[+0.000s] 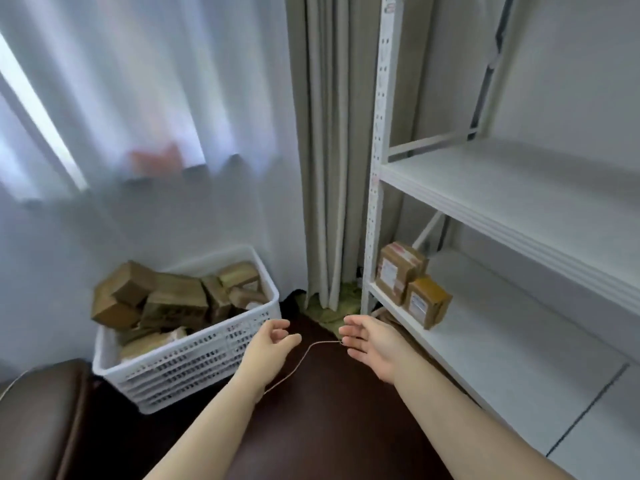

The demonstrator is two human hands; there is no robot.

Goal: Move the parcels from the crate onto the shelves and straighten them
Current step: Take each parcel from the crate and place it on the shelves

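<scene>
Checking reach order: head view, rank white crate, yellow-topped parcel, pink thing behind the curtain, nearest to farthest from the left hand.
1. White crate, right beside the left hand, on its left.
2. Yellow-topped parcel, on the lower shelf, to the right.
3. Pink thing, behind the curtain, far back left.

Lower shelf (502, 341) bearing taped parcel (398, 271) and smaller parcel (426, 301); crate (194, 368) on dark floor (329, 420).

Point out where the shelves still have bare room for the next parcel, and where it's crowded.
The upper shelf is bare across all that shows. The lower shelf is free from the two parcels at its left end rightward. Crowded: that left corner by the upright post, and the crate, heaped full.
</scene>
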